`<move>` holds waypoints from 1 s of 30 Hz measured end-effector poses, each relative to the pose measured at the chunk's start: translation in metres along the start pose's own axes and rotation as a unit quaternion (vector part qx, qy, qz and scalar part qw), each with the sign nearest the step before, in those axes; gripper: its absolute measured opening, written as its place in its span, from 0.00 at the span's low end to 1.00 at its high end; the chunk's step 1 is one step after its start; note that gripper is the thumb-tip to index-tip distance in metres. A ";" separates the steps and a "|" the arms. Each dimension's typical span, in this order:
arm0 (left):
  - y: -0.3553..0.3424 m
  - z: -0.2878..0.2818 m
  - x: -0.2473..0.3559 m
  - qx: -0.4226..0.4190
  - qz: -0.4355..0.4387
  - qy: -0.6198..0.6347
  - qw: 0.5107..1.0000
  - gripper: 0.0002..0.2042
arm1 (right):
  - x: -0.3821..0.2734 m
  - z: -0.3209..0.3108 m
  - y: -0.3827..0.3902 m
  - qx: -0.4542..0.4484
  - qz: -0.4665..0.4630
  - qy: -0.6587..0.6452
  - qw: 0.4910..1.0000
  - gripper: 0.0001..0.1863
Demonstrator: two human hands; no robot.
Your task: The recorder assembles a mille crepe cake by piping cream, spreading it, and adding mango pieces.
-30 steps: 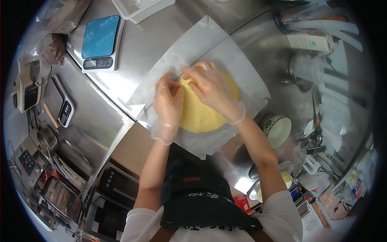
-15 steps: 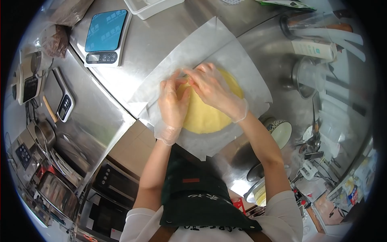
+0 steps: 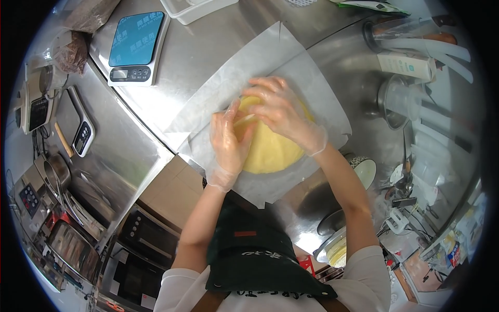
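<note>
A round, flat yellow sheet of dough (image 3: 273, 153) lies on a large piece of white baking paper (image 3: 283, 54). Both my hands wear thin clear plastic gloves and work at its upper left part. With thumb and curved fingers, my left hand (image 3: 228, 143) holds the dough's left edge. Bent over the top from the other side, my right hand (image 3: 280, 112) pinches it, its fingertips close to the left ones. Between the hands a pale raised ridge shows, seemingly a lifted bit of dough. Fingers partly hide the exact grip.
A blue-topped kitchen scale (image 3: 136, 47) stands at the upper left, beside a white tray (image 3: 200, 9). Another scale (image 3: 78, 122) is farther left. To the right are a metal pitcher (image 3: 395, 101), a patterned bowl (image 3: 364, 171) and several tools. A steel container (image 3: 332, 252) sits by my right elbow.
My left hand has shifted slightly right and down, and its fingers have parted from the right ones. The right hand has moved a little right. A pale ridge now shows between them.
</note>
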State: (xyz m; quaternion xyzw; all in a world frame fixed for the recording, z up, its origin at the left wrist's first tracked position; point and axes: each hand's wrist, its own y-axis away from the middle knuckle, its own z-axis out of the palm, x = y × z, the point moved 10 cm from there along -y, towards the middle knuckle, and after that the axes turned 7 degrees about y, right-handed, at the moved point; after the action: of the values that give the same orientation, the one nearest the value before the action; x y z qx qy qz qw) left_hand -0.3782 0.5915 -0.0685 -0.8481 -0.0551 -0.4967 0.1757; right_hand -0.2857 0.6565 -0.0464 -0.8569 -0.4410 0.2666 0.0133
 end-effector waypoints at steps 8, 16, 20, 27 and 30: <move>0.024 -0.018 -0.006 -0.041 0.034 -0.093 0.994 0.21 | -0.014 -0.008 0.029 -0.015 -0.080 0.039 0.996 0.06; 0.050 -0.016 0.019 -0.062 0.086 -0.011 0.994 0.13 | -0.019 -0.022 0.050 -0.046 -0.077 0.029 0.996 0.05; 0.060 -0.007 0.023 -0.079 0.086 0.027 0.993 0.09 | -0.011 -0.022 0.057 -0.067 -0.043 0.006 0.997 0.04; 0.058 -0.004 -0.058 -0.025 -0.356 0.194 0.914 0.07 | 0.022 -0.011 0.025 -0.041 0.077 -0.123 0.989 0.05; 0.056 -0.003 -0.059 -0.022 -0.341 0.285 0.895 0.12 | 0.039 0.014 0.014 -0.139 0.187 -0.197 0.952 0.07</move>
State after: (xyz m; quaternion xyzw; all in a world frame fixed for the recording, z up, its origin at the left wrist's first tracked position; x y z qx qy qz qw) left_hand -0.3953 0.5429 -0.1316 -0.6032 -0.2778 -0.7474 -0.0155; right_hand -0.2636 0.6751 -0.0791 -0.8477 -0.2996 0.3642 -0.2428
